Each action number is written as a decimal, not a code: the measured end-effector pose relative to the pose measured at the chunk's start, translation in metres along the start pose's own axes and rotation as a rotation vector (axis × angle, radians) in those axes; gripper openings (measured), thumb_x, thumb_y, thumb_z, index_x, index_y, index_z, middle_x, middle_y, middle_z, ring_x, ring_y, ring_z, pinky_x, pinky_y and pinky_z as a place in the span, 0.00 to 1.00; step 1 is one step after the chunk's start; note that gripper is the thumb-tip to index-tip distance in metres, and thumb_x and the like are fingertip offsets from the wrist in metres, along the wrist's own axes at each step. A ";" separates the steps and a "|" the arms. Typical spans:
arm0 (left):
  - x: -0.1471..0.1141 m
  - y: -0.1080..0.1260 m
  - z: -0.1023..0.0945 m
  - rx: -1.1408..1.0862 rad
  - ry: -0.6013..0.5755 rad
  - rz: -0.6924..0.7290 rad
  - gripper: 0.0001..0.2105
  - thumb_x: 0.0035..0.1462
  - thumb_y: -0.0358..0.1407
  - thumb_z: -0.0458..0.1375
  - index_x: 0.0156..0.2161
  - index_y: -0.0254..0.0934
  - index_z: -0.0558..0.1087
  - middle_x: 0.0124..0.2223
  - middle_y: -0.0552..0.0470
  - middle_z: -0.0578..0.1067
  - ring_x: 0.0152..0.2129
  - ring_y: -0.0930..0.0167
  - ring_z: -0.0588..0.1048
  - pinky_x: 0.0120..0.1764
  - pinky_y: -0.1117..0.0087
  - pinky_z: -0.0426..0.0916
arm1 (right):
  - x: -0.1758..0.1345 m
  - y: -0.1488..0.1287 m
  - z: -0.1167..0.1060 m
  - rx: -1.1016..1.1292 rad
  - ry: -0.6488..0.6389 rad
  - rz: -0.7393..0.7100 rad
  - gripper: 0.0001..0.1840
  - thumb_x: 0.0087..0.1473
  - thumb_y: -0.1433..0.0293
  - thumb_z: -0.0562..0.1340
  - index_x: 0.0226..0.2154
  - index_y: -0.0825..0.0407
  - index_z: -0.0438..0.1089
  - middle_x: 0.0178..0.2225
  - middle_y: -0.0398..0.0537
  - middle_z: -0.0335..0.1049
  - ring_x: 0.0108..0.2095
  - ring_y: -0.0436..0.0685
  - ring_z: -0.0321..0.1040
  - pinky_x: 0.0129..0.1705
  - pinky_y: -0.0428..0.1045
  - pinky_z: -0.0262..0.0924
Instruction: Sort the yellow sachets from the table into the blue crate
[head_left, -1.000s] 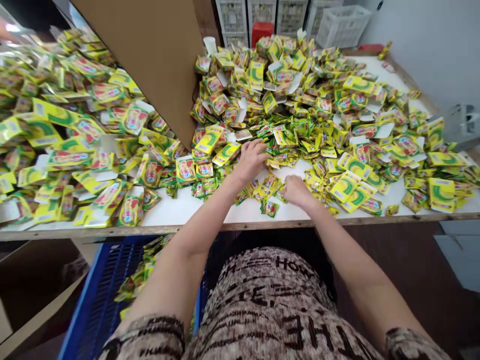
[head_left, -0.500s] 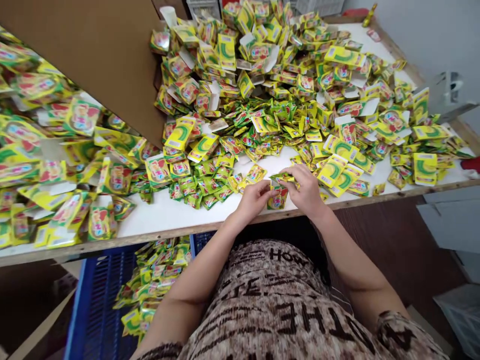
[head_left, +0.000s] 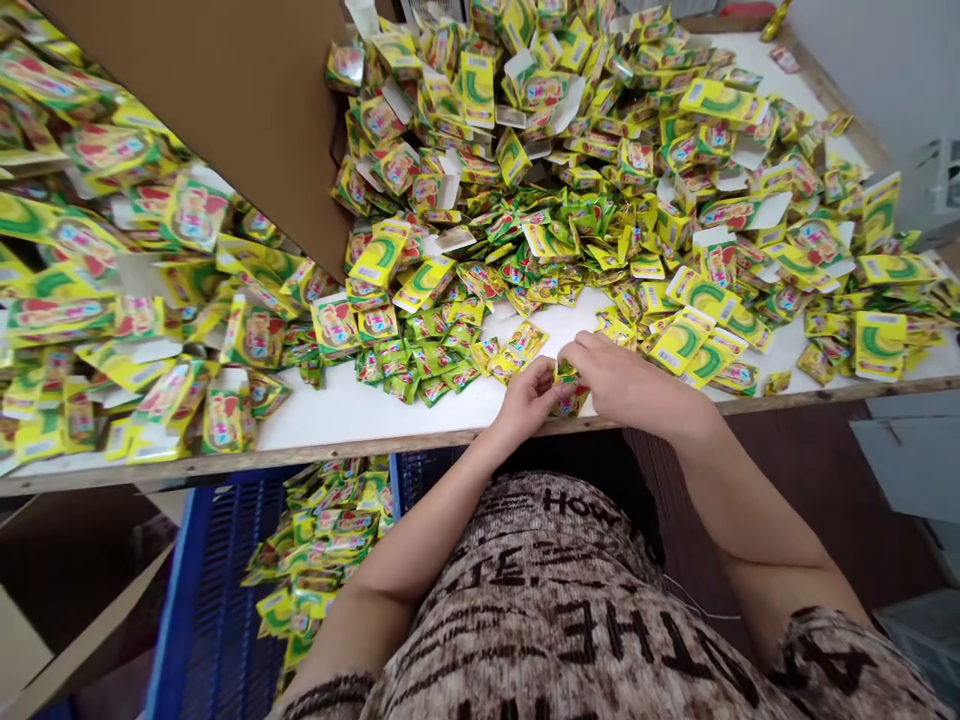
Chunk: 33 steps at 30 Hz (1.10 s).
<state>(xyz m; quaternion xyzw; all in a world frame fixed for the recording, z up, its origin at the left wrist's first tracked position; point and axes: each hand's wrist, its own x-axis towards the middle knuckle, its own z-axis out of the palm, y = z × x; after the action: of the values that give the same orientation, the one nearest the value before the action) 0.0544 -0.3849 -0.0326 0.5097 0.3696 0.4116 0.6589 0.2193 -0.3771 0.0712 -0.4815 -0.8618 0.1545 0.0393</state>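
Observation:
My left hand [head_left: 531, 402] is closed around the left side of a small printed cardboard box [head_left: 573, 402], near the table's front edge. Over the box's top, the bent fingers of my right hand [head_left: 619, 382] are pressed together and hide its opening. Whatever those fingers grip cannot be made out. Just beyond my left hand lie yellow sachets [head_left: 525, 342] on the white tabletop [head_left: 375, 412]. Left of them spreads a group of green sachets [head_left: 420, 360]. Several flat yellow boxes [head_left: 682, 340] rest to the right of my right hand.
A large heap of small boxes [head_left: 480, 90] covers the back of the table. A brown cardboard panel [head_left: 225, 110] separates it from another box pile [head_left: 112, 330] at left. Below the table edge stands a blue crate [head_left: 217, 580] holding filled yellow-green packs [head_left: 322, 540].
My right hand has turned over the box top, and the green sachet it held there is now mostly hidden. My left hand keeps its hold. The whole view has shifted slightly.

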 end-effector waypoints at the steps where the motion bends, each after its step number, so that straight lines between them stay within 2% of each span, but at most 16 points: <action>1: -0.001 -0.001 0.001 -0.062 -0.016 -0.004 0.16 0.51 0.44 0.68 0.37 0.36 0.70 0.34 0.54 0.74 0.34 0.72 0.74 0.40 0.71 0.69 | -0.001 0.002 -0.001 0.035 0.014 0.018 0.15 0.53 0.82 0.56 0.42 0.54 0.67 0.38 0.52 0.69 0.39 0.59 0.65 0.39 0.51 0.57; 3: -0.002 -0.003 0.001 -0.138 -0.049 -0.019 0.16 0.51 0.43 0.68 0.38 0.35 0.69 0.35 0.53 0.75 0.35 0.72 0.74 0.42 0.70 0.68 | -0.003 0.008 0.000 0.086 0.069 0.053 0.12 0.56 0.80 0.57 0.42 0.54 0.68 0.35 0.50 0.70 0.36 0.57 0.65 0.38 0.50 0.58; 5: -0.003 -0.003 0.000 -0.147 -0.063 -0.028 0.16 0.51 0.42 0.68 0.38 0.35 0.70 0.36 0.53 0.75 0.36 0.71 0.74 0.43 0.69 0.68 | -0.005 0.013 0.004 0.070 0.128 0.024 0.06 0.59 0.76 0.59 0.36 0.54 0.71 0.34 0.51 0.70 0.37 0.58 0.65 0.40 0.52 0.59; 8: -0.004 -0.001 -0.001 -0.080 -0.044 -0.001 0.16 0.52 0.43 0.67 0.38 0.35 0.71 0.35 0.54 0.74 0.34 0.72 0.72 0.40 0.70 0.67 | -0.007 0.017 0.014 -0.024 0.200 -0.072 0.11 0.62 0.68 0.60 0.30 0.52 0.74 0.43 0.57 0.71 0.48 0.63 0.62 0.48 0.58 0.59; 12: -0.006 0.003 0.000 0.160 0.003 0.057 0.15 0.53 0.46 0.65 0.37 0.35 0.74 0.31 0.55 0.73 0.30 0.72 0.70 0.36 0.71 0.65 | -0.010 0.013 0.026 -0.028 0.147 -0.130 0.13 0.55 0.57 0.66 0.32 0.50 0.77 0.55 0.58 0.67 0.61 0.73 0.51 0.55 0.68 0.54; 14: -0.007 0.003 0.000 0.230 0.015 0.062 0.16 0.53 0.48 0.65 0.36 0.34 0.75 0.31 0.54 0.74 0.30 0.70 0.71 0.37 0.70 0.66 | -0.013 0.013 0.031 0.086 0.145 -0.148 0.13 0.53 0.57 0.68 0.34 0.49 0.78 0.54 0.57 0.68 0.61 0.72 0.54 0.57 0.69 0.54; 17: -0.009 0.003 -0.001 0.190 0.013 0.044 0.19 0.54 0.51 0.63 0.40 0.34 0.76 0.37 0.50 0.78 0.36 0.67 0.74 0.43 0.67 0.68 | -0.022 0.018 0.044 0.454 0.324 -0.028 0.11 0.58 0.62 0.64 0.43 0.46 0.77 0.51 0.52 0.71 0.53 0.63 0.64 0.54 0.61 0.61; 19: -0.011 0.004 -0.002 0.065 -0.003 -0.004 0.21 0.58 0.52 0.59 0.45 0.36 0.77 0.45 0.47 0.79 0.44 0.65 0.75 0.50 0.65 0.67 | -0.029 0.022 0.056 0.783 0.454 0.180 0.13 0.58 0.63 0.65 0.46 0.46 0.75 0.43 0.49 0.73 0.42 0.57 0.69 0.43 0.54 0.66; 20: -0.012 0.005 -0.003 -0.023 -0.016 -0.039 0.22 0.60 0.52 0.57 0.48 0.37 0.77 0.48 0.46 0.79 0.47 0.64 0.74 0.53 0.64 0.66 | -0.033 0.023 0.063 0.955 0.471 0.290 0.14 0.55 0.62 0.66 0.45 0.47 0.75 0.38 0.47 0.73 0.36 0.54 0.69 0.37 0.52 0.66; 22: -0.013 0.009 -0.003 -0.185 -0.048 -0.123 0.21 0.61 0.50 0.57 0.49 0.37 0.78 0.51 0.45 0.79 0.51 0.63 0.74 0.56 0.63 0.65 | -0.037 0.024 0.074 1.297 0.408 0.440 0.15 0.50 0.61 0.70 0.40 0.49 0.74 0.28 0.41 0.69 0.27 0.51 0.65 0.28 0.48 0.60; 25: -0.014 0.015 -0.003 -0.281 -0.061 -0.211 0.16 0.54 0.39 0.65 0.47 0.37 0.80 0.48 0.46 0.80 0.48 0.64 0.76 0.57 0.64 0.64 | -0.036 0.023 0.077 1.656 0.170 0.493 0.17 0.40 0.65 0.73 0.34 0.51 0.72 0.24 0.37 0.65 0.21 0.46 0.57 0.22 0.44 0.49; 27: -0.014 0.018 -0.002 -0.289 -0.045 -0.231 0.15 0.49 0.34 0.67 0.44 0.37 0.81 0.45 0.48 0.81 0.45 0.66 0.77 0.55 0.65 0.65 | -0.031 0.022 0.072 1.721 0.052 0.507 0.16 0.36 0.70 0.73 0.30 0.52 0.71 0.22 0.36 0.63 0.18 0.43 0.50 0.20 0.43 0.42; 28: -0.014 0.019 -0.001 -0.295 -0.036 -0.232 0.14 0.48 0.33 0.68 0.43 0.37 0.81 0.44 0.49 0.82 0.43 0.67 0.77 0.53 0.66 0.66 | -0.028 0.022 0.070 1.712 0.040 0.524 0.14 0.34 0.72 0.72 0.27 0.52 0.70 0.21 0.35 0.61 0.17 0.42 0.48 0.20 0.43 0.39; 29: -0.013 0.020 0.000 -0.303 -0.030 -0.230 0.14 0.47 0.32 0.68 0.42 0.37 0.81 0.43 0.49 0.82 0.41 0.68 0.77 0.52 0.67 0.67 | -0.026 0.020 0.067 1.682 0.072 0.540 0.12 0.35 0.72 0.71 0.25 0.52 0.69 0.19 0.35 0.60 0.17 0.42 0.47 0.19 0.44 0.37; 31: -0.012 0.020 0.001 -0.327 -0.006 -0.221 0.14 0.47 0.33 0.69 0.41 0.37 0.81 0.41 0.49 0.82 0.39 0.70 0.77 0.49 0.68 0.68 | -0.022 0.016 0.066 1.563 0.240 0.536 0.08 0.37 0.72 0.69 0.22 0.52 0.70 0.19 0.36 0.60 0.17 0.43 0.48 0.19 0.44 0.39; 33: -0.010 0.019 0.001 -0.346 0.056 -0.204 0.14 0.45 0.35 0.71 0.40 0.37 0.81 0.39 0.50 0.82 0.37 0.72 0.77 0.47 0.69 0.70 | -0.020 0.013 0.069 1.409 0.396 0.465 0.05 0.41 0.69 0.69 0.26 0.51 0.75 0.23 0.39 0.66 0.20 0.45 0.52 0.20 0.44 0.44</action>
<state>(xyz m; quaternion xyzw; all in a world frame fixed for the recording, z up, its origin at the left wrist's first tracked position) 0.0485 -0.3919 -0.0131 0.3372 0.3614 0.4142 0.7643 0.2261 -0.4034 0.0033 -0.5305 -0.4133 0.5823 0.4568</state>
